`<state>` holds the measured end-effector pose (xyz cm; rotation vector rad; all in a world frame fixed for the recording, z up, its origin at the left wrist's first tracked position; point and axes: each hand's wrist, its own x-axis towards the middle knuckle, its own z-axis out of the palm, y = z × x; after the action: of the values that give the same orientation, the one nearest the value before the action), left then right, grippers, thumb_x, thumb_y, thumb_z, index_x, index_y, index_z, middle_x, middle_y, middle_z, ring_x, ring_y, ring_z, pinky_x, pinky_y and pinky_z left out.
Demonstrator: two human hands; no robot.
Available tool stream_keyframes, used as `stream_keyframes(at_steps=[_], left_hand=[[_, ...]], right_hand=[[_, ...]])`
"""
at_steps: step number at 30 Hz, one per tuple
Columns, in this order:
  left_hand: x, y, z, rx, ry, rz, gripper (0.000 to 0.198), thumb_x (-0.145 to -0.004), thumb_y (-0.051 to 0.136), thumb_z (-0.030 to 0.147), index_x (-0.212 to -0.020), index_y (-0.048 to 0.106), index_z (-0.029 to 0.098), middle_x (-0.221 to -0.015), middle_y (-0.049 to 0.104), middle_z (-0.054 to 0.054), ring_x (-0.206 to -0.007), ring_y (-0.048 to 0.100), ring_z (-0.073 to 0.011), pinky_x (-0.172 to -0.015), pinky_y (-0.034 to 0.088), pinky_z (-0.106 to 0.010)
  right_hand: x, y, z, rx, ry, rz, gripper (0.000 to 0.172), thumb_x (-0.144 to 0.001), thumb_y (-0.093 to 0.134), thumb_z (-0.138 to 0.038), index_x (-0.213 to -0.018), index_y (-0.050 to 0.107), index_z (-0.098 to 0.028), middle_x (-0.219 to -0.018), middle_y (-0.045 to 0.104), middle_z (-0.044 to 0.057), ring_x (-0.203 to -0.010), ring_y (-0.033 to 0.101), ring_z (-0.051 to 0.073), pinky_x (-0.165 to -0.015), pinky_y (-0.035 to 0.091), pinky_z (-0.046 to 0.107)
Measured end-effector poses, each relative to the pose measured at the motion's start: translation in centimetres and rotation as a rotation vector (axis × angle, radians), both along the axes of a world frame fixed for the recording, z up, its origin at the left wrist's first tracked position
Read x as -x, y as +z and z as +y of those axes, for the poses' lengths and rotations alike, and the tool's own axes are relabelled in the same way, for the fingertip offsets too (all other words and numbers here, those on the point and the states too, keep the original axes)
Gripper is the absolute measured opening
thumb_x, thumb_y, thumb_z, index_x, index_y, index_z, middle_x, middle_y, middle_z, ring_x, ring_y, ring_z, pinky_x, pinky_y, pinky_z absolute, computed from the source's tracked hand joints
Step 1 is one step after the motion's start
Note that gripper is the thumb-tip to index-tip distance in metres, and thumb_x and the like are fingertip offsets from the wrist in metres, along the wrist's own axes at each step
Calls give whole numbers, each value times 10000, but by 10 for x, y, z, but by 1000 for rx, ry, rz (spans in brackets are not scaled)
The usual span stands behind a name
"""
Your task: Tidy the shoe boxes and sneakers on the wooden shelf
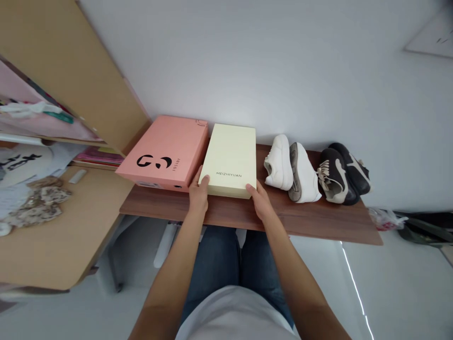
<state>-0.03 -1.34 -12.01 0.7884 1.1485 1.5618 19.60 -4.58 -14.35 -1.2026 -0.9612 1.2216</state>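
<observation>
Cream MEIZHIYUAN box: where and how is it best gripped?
Probably by both long sides near the front corners, from the front, where left hand and right hand hold: the cream box is rectangular, its short end faces the camera, and the pink box stands close at left.

- Cream box (231, 151) hiding parts of left hand (198, 193) and right hand (261, 200)!
- Wall sheet (432, 38) sliced off right, marks unreadable!
- Desk (71, 245) cropped left!

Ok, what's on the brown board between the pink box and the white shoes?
The cream box, with the left hand and right hand at its near corners, lies between the pink box and white shoes in the head view.
</observation>
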Motion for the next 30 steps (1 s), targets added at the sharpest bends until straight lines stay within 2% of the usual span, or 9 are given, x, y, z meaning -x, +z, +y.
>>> stream_keyframes(at_steps=[8, 12, 15, 17, 20, 22, 24, 27, 30], left_hand=[[-1, 1, 1, 7, 33, 81, 593, -845, 651, 460, -1356, 563, 174, -1421, 555, -124, -1311, 523, -245, -1123, 391, -381], [-9, 4, -30, 86, 181, 168, 596, -902, 547, 529, -1406, 491, 216, -1534, 422, -93, -1424, 374, -229, -1175, 299, -344], [-27, 5, -67, 58, 275, 255, 562, -934, 511, 473, -1444, 410, 261, -1575, 343, -66, -1465, 289, -208, -1196, 239, -327], [-47, 5, -90, -27, 228, 318, 533, -943, 508, 425, -1441, 399, 267, -1567, 344, -71, -1470, 273, -203, -1203, 216, -333], [-84, 2, -107, -132, -40, 377, 494, -927, 546, 377, -1398, 459, 254, -1522, 399, -94, -1439, 336, -219, -1201, 223, -364], [-111, -1, -103, -157, -247, 375, 479, -912, 569, 362, -1371, 496, 249, -1492, 437, -102, -1407, 389, -230, -1193, 241, -389], [-137, -7, -87, -154, -372, 352, 483, -901, 579, 359, -1364, 503, 243, -1476, 457, -109, -1397, 403, -235, -1183, 253, -409], [-172, -17, -51, -111, -349, 343, 555, -868, 622, 367, -1380, 468, 219, -1501, 421, -132, -1421, 361, -245, -1175, 248, -417], [-196, -26, -15, -29, -278, 342, 609, -827, 675, 399, -1359, 467, 185, -1491, 426, -161, -1392, 396, -262, -1145, 282, -398]], right_hand=[[-3, 15, -5, 41, 1, -55, 758, -754, 707, -583, -1421, 477, -306, -1502, 469, 2, -1416, 388, 246, -1200, 256, 467], [-22, 30, -31, 13, -24, -51, 760, -757, 716, -578, -1426, 473, -311, -1564, 369, 7, -1453, 326, 257, -1206, 249, 463], [-49, 44, -58, -74, -36, -8, 637, -800, 691, -554, -1371, 535, -317, -1512, 457, 27, -1396, 423, 267, -1170, 323, 474], [-71, 51, -74, -120, -79, -12, 540, -817, 681, -535, -1301, 596, -311, -1430, 552, 45, -1328, 504, 275, -1131, 376, 487], [-106, 51, -90, -155, -258, -89, 446, -819, 680, -524, -1186, 665, -271, -1289, 655, 77, -1209, 594, 279, -1069, 431, 491], [-127, 43, -95, -153, -430, -164, 439, -823, 665, -530, -1152, 673, -239, -1233, 678, 95, -1153, 620, 274, -1046, 441, 491], [-145, 31, -96, -129, -579, -238, 471, -834, 633, -545, -1170, 652, -216, -1226, 673, 108, -1135, 621, 269, -1033, 443, 490], [-163, 10, -91, -82, -687, -296, 564, -828, 607, -574, -1244, 587, -192, -1282, 628, 134, -1168, 593, 265, -1023, 444, 467], [-172, -6, -79, -37, -646, -282, 663, -782, 638, -596, -1281, 536, -171, -1312, 596, 157, -1178, 581, 258, -1016, 446, 437]])
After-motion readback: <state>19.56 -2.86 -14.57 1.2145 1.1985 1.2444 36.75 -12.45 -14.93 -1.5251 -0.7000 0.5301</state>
